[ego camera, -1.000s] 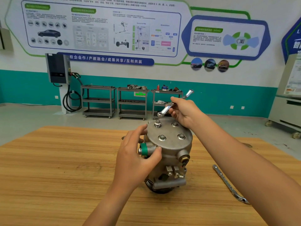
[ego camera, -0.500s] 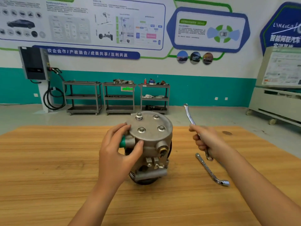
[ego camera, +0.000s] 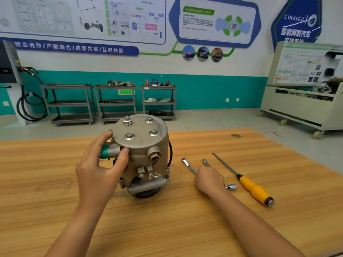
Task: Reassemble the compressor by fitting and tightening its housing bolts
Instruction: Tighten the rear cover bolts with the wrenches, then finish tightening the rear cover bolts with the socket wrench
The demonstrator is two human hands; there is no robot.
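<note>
While your left grip (ego camera: 100,169) clasps the compressor (ego camera: 144,156) steady, your right grip (ego camera: 209,179) covers two wrenches (ego camera: 188,165); whether it holds one, I cannot tell.

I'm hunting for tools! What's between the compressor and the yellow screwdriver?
In the head view, a flat wrench and an L-shaped socket wrench lie on the table there, with the right hand over both.

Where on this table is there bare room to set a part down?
Bare wood to the left of the left hand and compressor, and the near strip between the forearms. Crowded right of the compressor: the right hand, wrench, L-shaped socket wrench and screwdriver lie close together.
</note>
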